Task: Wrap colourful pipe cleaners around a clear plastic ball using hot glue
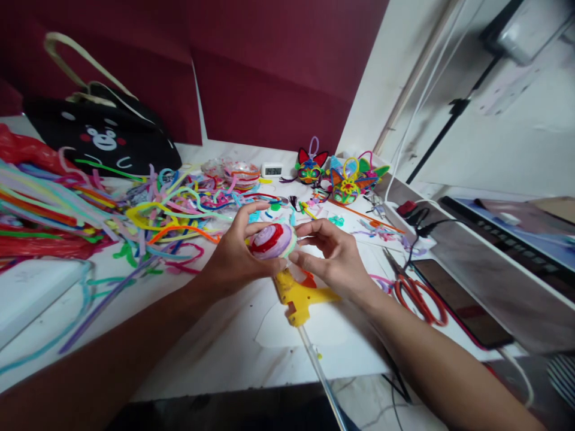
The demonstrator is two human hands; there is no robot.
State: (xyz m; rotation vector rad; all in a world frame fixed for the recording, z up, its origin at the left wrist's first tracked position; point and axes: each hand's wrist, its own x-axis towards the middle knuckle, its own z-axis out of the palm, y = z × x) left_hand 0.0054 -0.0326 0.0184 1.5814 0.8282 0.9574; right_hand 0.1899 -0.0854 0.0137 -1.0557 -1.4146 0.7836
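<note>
Right in the middle of my feed, just above the counter, sits the striped ball: rounded, fuzzy, coiled like a snail shell. Lilac at the crown, then a bold red ring, lilac again, and pale green down the side at three o'clock. I've got the left hand clamped on it from nine o'clock, thumb low, fingers over the top; the right hand meets it at three, thumb and fingertips pinched in at the edge.

Now the containers! At nine o'clock, red plastic wrapping with a thick bundle of fuzzy stems lying over it in orange, lilac, green and pale blue. Swing to ten: a black bag with a cartoon face and cream handles, its contents hidden from me. At eleven, a clear plastic packet with pinkish and orange bits, too blurred to name.

Down at six o'clock there's the yellow glue gun, partly covered by the hands, and at four, orange-handled scissors beside a dark-screened phone.
</note>
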